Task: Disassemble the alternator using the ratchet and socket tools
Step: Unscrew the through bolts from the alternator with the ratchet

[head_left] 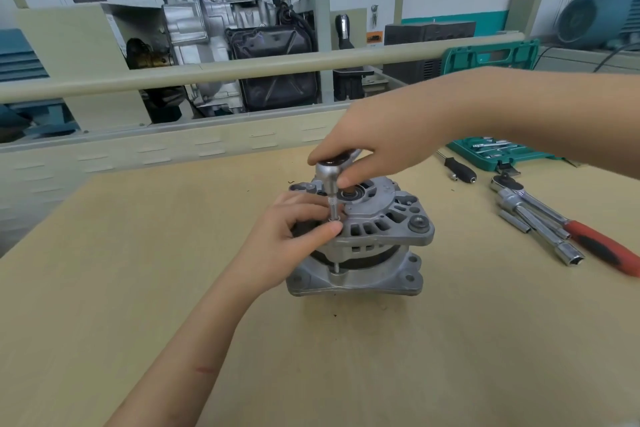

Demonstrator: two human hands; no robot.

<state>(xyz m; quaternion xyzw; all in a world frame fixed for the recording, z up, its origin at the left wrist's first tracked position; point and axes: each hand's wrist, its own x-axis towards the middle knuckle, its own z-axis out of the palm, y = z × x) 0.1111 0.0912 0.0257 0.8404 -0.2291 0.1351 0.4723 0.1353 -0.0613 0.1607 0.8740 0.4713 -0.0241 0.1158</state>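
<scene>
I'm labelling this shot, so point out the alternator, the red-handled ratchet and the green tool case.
alternator (pixel 377 225), head view, on its upper vented housing.
red-handled ratchet (pixel 602 246), head view, on the red grip.
green tool case (pixel 498 152), head view, on the open tray holding sockets.

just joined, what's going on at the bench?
A person is taking apart an alternator that stands on a wooden table. The right hand grips the head of a small ratchet, whose socket stands upright on a bolt at the housing's edge. The left hand holds the alternator's side, fingers by the socket. The two housing halves are still together. To the right lie a red-handled ratchet, some long sockets and an open green tool case.
</scene>
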